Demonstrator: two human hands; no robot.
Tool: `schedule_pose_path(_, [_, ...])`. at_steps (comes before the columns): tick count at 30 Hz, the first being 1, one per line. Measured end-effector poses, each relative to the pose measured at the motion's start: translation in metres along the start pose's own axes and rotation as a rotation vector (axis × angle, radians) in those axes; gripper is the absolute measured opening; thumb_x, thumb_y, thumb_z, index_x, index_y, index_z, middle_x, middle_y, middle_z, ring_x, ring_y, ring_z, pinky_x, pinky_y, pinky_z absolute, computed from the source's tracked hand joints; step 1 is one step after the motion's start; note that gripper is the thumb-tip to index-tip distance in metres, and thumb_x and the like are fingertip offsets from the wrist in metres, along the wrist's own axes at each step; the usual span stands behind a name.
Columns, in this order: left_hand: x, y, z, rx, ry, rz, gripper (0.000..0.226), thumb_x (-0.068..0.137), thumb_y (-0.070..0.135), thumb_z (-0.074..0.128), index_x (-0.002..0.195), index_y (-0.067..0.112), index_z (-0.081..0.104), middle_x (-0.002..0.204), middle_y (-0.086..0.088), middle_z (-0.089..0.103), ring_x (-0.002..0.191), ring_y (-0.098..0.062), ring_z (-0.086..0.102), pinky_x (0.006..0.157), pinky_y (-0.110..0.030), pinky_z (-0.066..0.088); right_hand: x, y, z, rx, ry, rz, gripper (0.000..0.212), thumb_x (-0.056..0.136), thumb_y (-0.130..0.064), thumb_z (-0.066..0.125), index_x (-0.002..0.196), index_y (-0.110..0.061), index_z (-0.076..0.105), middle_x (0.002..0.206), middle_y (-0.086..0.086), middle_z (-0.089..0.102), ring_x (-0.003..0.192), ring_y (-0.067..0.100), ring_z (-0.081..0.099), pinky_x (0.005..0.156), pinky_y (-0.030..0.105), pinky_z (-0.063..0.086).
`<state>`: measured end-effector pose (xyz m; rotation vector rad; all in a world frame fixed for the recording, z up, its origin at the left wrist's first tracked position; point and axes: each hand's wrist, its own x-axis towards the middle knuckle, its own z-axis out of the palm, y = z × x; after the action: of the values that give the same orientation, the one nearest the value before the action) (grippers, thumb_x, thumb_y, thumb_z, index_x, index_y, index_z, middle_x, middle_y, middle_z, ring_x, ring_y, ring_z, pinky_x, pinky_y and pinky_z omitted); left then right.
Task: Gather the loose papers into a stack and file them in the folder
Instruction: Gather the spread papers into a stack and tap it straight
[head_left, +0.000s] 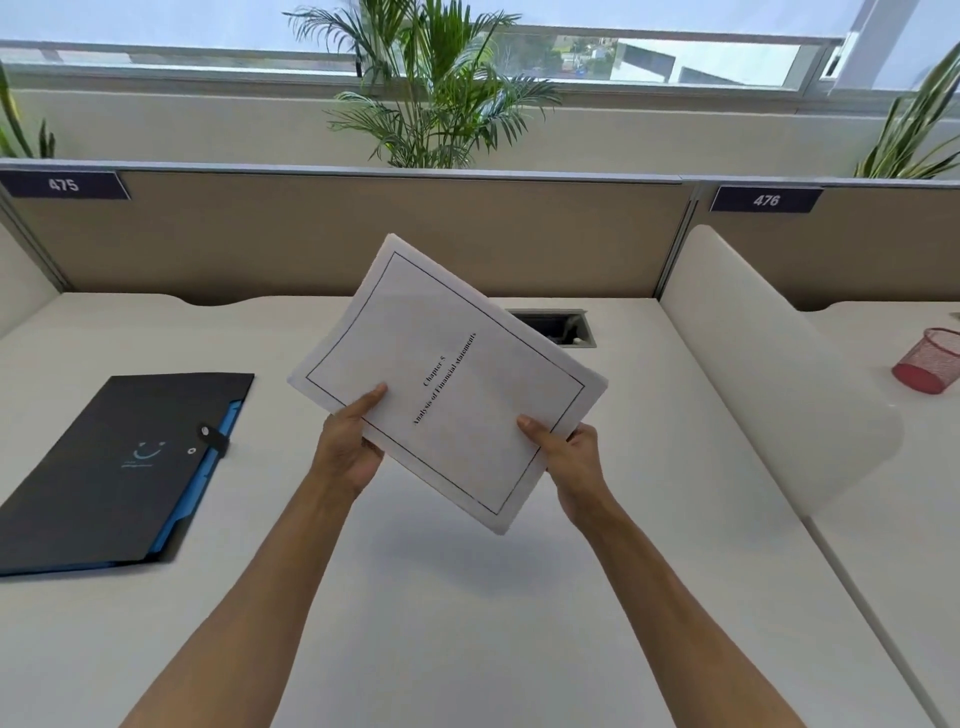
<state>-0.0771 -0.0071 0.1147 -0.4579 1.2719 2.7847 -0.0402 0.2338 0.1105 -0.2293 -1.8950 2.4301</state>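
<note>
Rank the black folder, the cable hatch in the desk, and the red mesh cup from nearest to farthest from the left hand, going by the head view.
From the left hand:
1. Black folder, on the desk to its left.
2. Cable hatch, set into the desk beyond and to its right.
3. Red mesh cup, far right on the neighbouring desk, past the divider.

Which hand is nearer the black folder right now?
Left. The left hand holds the paper stack by its near-left edge, just right of the folder. The right hand has its grip on the stack's far side, farther away.

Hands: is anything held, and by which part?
Both hold the paper stack above the desk: left hand at its lower-left edge, right hand at its lower-right edge.
</note>
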Motion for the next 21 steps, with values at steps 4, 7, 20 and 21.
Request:
schedule_pose_path(4, [0.009, 0.028, -0.012, 0.141, 0.091, 0.083, 0.046, 0.081, 0.006, 0.068, 0.127, 0.002, 0.06, 0.124, -0.014, 0.066, 0.108, -0.029, 0.064, 0.086, -0.036, 0.058, 0.009, -0.01, -0.022, -0.18, 0.034, -0.103, 0.009, 0.086, -0.009, 0.071, 0.079, -0.013, 0.074, 0.08, -0.001, 0.075, 0.074, 0.013, 0.071, 0.072, 0.031, 0.059])
schedule_pose_path(7, [0.01, 0.045, -0.014, 0.513, 0.105, 0.153, 0.028, 0.086, 0.01, 0.065, 0.114, 0.014, 0.068, 0.108, -0.006, 0.07, 0.096, -0.026, 0.062, 0.075, -0.033, 0.053, 0.016, -0.014, -0.036, -0.269, 0.046, -0.143, 0.009, 0.087, -0.008, 0.071, 0.078, -0.008, 0.074, 0.083, 0.009, 0.073, 0.075, 0.02, 0.069, 0.076, 0.039, 0.057])
schedule_pose_path(20, [-0.007, 0.006, -0.02, 0.789, -0.084, 0.178, 0.025, 0.08, 0.004, 0.071, 0.1, 0.019, 0.067, 0.097, 0.0, 0.071, 0.091, -0.019, 0.064, 0.079, -0.035, 0.052, 0.018, 0.023, -0.029, -0.315, 0.064, -0.174, 0.023, 0.088, -0.02, 0.071, 0.08, 0.002, 0.073, 0.079, 0.011, 0.07, 0.073, 0.02, 0.063, 0.068, 0.035, 0.05])
schedule_pose_path(21, [-0.009, -0.001, -0.022, 0.789, -0.041, 0.233, 0.019, 0.084, 0.004, 0.068, 0.098, 0.018, 0.067, 0.094, -0.001, 0.07, 0.087, -0.019, 0.063, 0.075, -0.033, 0.052, 0.017, 0.029, -0.027, -0.314, 0.073, -0.166, 0.027, 0.087, -0.023, 0.072, 0.079, 0.003, 0.072, 0.076, 0.011, 0.069, 0.072, 0.019, 0.062, 0.067, 0.035, 0.049])
